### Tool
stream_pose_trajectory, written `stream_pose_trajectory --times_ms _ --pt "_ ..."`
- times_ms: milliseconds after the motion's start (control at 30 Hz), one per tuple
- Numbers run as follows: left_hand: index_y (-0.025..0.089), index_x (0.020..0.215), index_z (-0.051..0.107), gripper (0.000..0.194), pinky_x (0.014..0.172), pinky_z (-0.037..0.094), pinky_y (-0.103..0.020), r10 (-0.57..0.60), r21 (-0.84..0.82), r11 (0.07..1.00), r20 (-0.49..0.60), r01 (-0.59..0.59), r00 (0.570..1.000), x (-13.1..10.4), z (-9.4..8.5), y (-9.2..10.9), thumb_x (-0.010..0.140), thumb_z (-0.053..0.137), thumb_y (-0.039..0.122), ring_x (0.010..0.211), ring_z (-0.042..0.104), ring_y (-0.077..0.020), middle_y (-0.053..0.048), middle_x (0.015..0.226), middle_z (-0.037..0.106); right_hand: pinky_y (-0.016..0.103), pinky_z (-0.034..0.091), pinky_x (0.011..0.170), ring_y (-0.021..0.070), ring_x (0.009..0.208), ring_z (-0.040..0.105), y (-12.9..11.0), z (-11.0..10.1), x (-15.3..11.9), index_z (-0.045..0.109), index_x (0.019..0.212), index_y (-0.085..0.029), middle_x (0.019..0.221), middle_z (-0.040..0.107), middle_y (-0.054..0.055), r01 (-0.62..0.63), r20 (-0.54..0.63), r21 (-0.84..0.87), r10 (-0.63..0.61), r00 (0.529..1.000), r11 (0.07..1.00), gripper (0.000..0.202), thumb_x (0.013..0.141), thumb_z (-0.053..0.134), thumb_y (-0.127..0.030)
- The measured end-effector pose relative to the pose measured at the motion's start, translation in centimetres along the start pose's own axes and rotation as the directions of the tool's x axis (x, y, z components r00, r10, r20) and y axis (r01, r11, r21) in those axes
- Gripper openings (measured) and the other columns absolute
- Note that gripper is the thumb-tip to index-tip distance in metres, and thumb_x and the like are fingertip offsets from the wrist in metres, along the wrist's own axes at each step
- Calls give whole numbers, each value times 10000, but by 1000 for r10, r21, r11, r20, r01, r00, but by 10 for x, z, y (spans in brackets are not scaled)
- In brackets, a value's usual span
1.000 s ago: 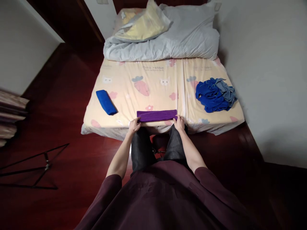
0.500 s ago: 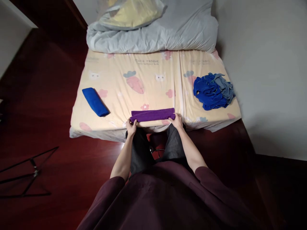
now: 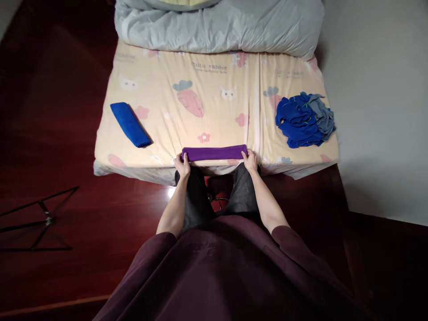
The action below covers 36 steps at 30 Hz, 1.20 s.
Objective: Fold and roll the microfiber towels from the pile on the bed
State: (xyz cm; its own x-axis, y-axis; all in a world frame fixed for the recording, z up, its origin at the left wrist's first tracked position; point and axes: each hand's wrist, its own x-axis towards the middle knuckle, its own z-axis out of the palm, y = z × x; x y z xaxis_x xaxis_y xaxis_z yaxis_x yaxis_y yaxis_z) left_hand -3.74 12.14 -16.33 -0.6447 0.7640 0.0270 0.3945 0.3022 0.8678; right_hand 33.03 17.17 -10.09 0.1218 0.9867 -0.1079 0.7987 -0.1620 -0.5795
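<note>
A purple towel (image 3: 214, 154), folded into a long narrow strip, lies along the front edge of the bed. My left hand (image 3: 182, 165) pinches its left end, thumb on top. At its right end my right hand (image 3: 250, 160) grips the corner in the same way. To the left rests a blue towel (image 3: 131, 125), folded into a compact slanted strip. On the right side is a crumpled heap of blue cloths (image 3: 299, 120) with a grey cloth (image 3: 321, 111) at its outer side. No hand touches these other cloths.
The bed (image 3: 160, 129) has a cream sheet printed with carrots and rabbits. A bunched grey-white quilt (image 3: 217, 29) covers its far end. Black tripod legs (image 3: 48, 220) stand on the dark red floor at left. A pale wall (image 3: 381, 111) borders the bed at right.
The towel's near layer has been folded over onto the back layer, making one even strip. Both hands still hold its ends. The camera view has tipped downward and shifted slightly.
</note>
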Motion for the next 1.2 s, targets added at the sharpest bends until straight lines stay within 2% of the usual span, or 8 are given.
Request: stream_pose_trajectory --times_ms 467,567,767,867,933,1033,1100,1200 --pt "163 1093 717 378 981 532 -370 -42 68 997 -74 47 996 1 3 6 995 587 504 940 658 -229 -95 978 693 378 565 940 279 1005 736 3 12 5 756 1183 -189 1069 783 135 -94 -33 -7 94 995 996 375 1079 546 -483" --pt "167 1054 701 335 973 531 -377 -126 58 990 -60 130 990 4 5 14 968 620 480 932 674 -240 -90 947 704 377 577 903 284 964 744 4 13 10 782 1089 -184 1022 783 147 -162 -18 -19 161 987 987 374 1046 594 -504" --pt "211 858 596 233 1018 499 -411 -347 -88 934 -5 346 938 15 2 40 854 739 395 1005 670 -264 -68 902 673 393 581 832 320 951 762 -8 1 24 777 876 -183 941 778 161 -264 80 -121 274 958 957 361 980 681 -515" --pt "215 904 558 271 1029 497 -393 -386 -209 904 -22 374 922 10 -3 50 820 782 342 1037 663 -243 -49 917 656 436 585 852 358 1043 746 -21 -8 30 766 1029 -143 1088 757 224 -241 35 -141 249 968 960 286 935 732 -412" --pt "212 997 548 313 1024 508 -368 -422 -308 864 -13 397 907 -5 -6 53 840 782 349 1034 664 -213 -34 940 654 478 568 959 372 1205 691 -32 -12 35 717 1225 -134 1283 699 252 -171 -12 -159 171 985 972 358 900 739 -280" --pt "202 1048 556 352 950 543 -327 -482 -455 759 91 467 872 -45 -1 57 872 792 395 910 683 -169 -1 872 645 502 461 1166 338 1395 575 -51 -16 45 656 1380 -166 1449 627 213 151 27 -213 -148 989 965 488 893 685 -150" --pt "182 997 591 366 875 564 -307 -496 -531 656 232 536 837 -74 11 61 823 860 359 803 689 -156 1 807 649 460 407 1234 302 1433 550 -64 -15 54 658 1405 -178 1477 630 174 371 174 -202 -340 924 906 468 938 668 -185" --pt "144 904 647 332 833 594 -321 -454 -597 478 461 645 763 -102 34 71 744 924 228 785 732 -189 -76 836 721 386 417 1234 271 1432 573 -81 -10 63 640 1471 -192 1531 624 137 465 442 -139 -366 819 874 503 981 690 -293"
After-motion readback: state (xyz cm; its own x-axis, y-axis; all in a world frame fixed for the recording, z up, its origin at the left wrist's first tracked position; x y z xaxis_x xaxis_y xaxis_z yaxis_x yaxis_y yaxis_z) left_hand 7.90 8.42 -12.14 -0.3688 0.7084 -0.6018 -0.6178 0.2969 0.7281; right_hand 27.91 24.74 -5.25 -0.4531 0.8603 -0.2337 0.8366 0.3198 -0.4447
